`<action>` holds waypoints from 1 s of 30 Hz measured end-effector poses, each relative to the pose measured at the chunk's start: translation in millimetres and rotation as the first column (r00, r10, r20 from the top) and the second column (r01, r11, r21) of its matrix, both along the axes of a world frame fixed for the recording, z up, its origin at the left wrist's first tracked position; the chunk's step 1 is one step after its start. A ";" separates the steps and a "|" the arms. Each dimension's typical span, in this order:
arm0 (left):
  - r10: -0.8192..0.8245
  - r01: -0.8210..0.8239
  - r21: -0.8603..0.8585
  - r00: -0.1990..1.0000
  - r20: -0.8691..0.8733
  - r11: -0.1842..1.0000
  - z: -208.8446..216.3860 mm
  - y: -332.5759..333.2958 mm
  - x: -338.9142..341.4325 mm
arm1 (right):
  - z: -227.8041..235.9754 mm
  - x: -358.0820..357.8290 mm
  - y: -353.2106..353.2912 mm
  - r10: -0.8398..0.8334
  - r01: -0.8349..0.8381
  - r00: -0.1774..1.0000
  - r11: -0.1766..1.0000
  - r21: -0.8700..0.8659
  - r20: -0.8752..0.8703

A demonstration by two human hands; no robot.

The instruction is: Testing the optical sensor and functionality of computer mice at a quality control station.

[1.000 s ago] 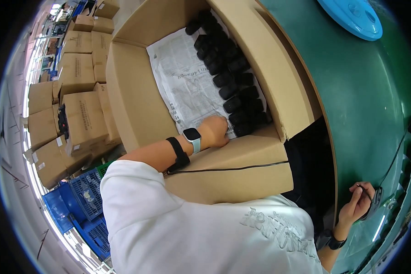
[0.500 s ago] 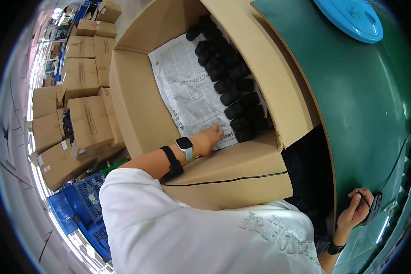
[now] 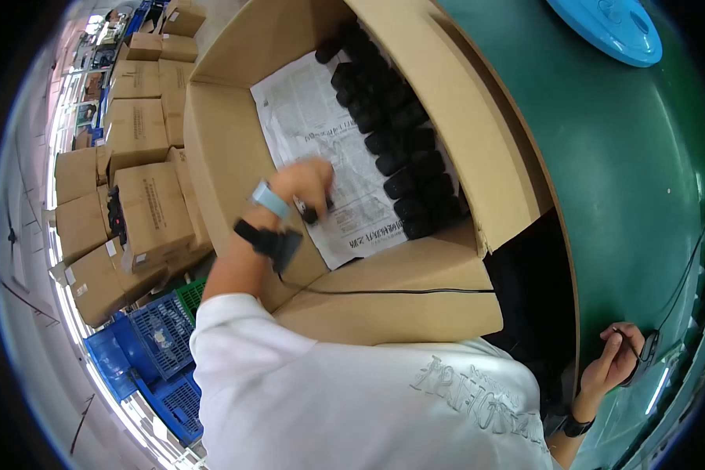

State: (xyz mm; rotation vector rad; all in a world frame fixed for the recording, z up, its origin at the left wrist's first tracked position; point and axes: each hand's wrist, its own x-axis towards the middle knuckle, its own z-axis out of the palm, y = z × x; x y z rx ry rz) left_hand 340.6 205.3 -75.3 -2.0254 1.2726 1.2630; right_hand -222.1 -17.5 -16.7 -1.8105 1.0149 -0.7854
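Inside a big open cardboard box, my left hand is blurred over the left edge of a printed paper sheet. Its fingers bend down around a small black block, though motion smears the grip. Black, rounded blocks stand in rows along the box's right side, apart from this hand. On the green table at the lower right, my right hand lies with fingers curled and a thin black cord between thumb and fingers. A dark object, its kind unclear, is beside that hand.
A black cable runs from my left wrist device across the near box flap. The green table borders the box on the right, with a blue lid at its far end. Stacked cartons and blue crates stand at left.
My left hand has moved left and away from me, from beside the near end of the block rows to the paper's left edge. A black block now shows beneath it. My right hand stays put.
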 end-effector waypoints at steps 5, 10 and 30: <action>0.326 0.004 -0.683 0.877 0.354 0.730 -19.3 -71.6 118.9 | -2.9 1.7 -3.0 -0.016 0.016 1.000 1.000 -0.020 -0.010; 0.525 -0.032 -0.848 0.798 0.297 0.529 -68.1 -105.3 159.1 | 0.9 8.8 -0.5 -0.009 0.009 1.000 1.000 0.011 -0.018; 0.233 -0.454 -0.891 0.864 -0.446 -0.020 155.0 -138.2 -103.7 | 78.2 15.6 -110.8 -0.169 0.064 0.971 0.864 -0.500 -0.168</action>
